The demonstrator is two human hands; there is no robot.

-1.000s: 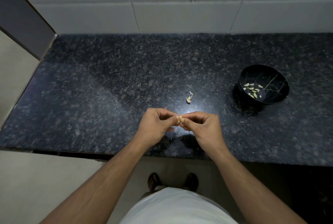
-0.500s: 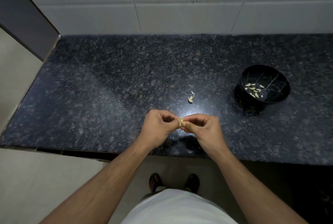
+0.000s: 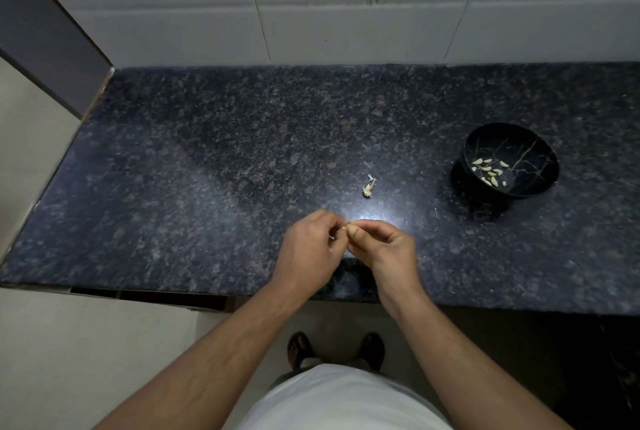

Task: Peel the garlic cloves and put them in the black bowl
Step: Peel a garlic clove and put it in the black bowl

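Observation:
My left hand [image 3: 311, 249] and my right hand [image 3: 384, 246] meet fingertip to fingertip just above the near part of the dark granite counter [image 3: 207, 170]. Between them they pinch a small garlic clove [image 3: 346, 226], which is almost wholly hidden by the fingers. The black bowl [image 3: 526, 183] stands on the counter to the right, beyond my right hand, with several peeled cloves [image 3: 490, 171] lying in it. A garlic stem and root end [image 3: 369, 187] lies on the counter a little beyond my hands.
A white tiled wall [image 3: 346, 14] closes off the back of the counter. A dark panel [image 3: 45, 38] stands at the far left corner. The counter's front edge [image 3: 173, 294] runs under my forearms, with my feet on the floor below.
My fingertips have shifted on the clove, so less of it shows now. The view has drifted slightly. The bowl and stem lie where they were.

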